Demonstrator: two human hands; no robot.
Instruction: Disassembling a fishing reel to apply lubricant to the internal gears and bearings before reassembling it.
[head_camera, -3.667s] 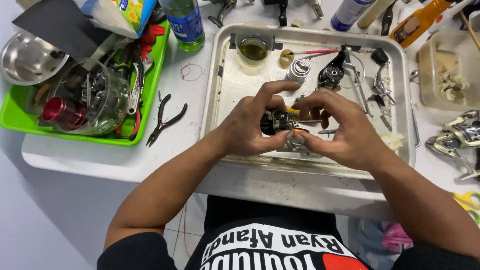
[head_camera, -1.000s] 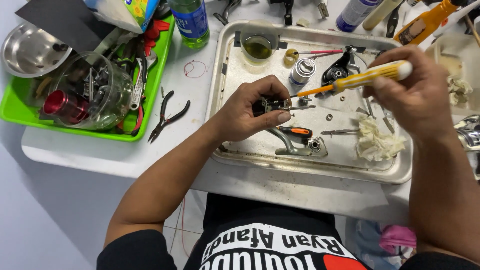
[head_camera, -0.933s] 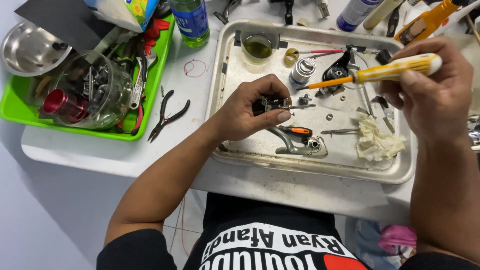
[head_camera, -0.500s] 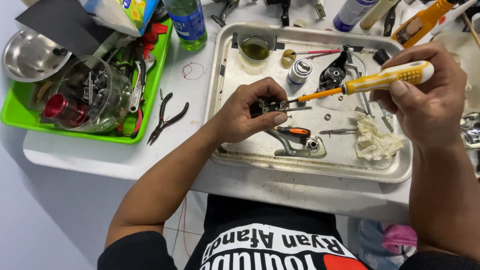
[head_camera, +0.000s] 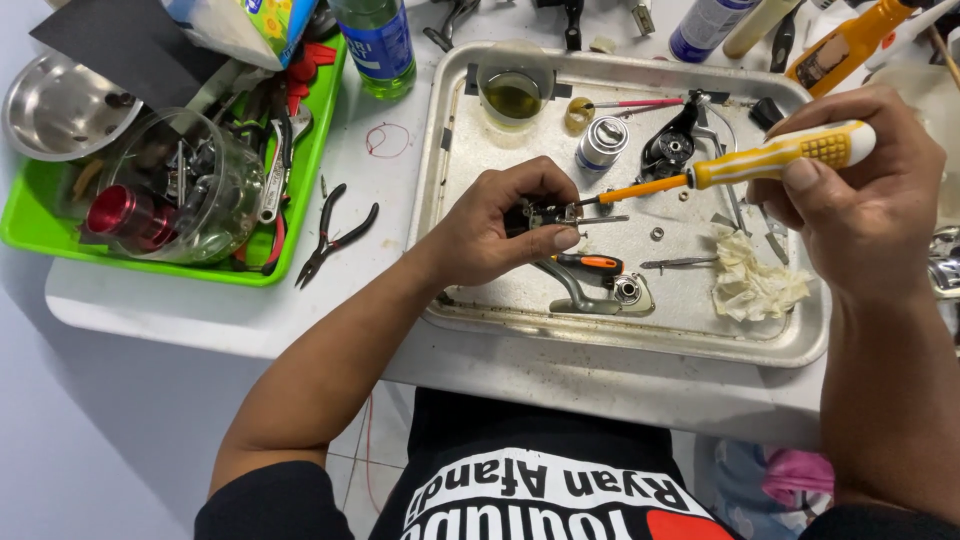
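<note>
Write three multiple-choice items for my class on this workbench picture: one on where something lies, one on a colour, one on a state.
1. Where do the black pliers lie?
A. inside the metal tray
B. on the white table between the green tray and the metal tray
C. in the steel bowl

2. What colour is the handle of the screwdriver?
A. yellow
B. blue
C. black

3. How does the left hand stand?
A. open and flat on the table
B. closed around a small dark part
C. gripping the crumpled tissue

Answers:
1. B, the pliers rest on bare white tabletop between the green tray and the metal tray.
2. A, the handle in the right hand is yellow, with an orange shaft.
3. B, its fingers wrap the small dark part over the metal tray, while the crumpled tissue lies untouched.
</note>
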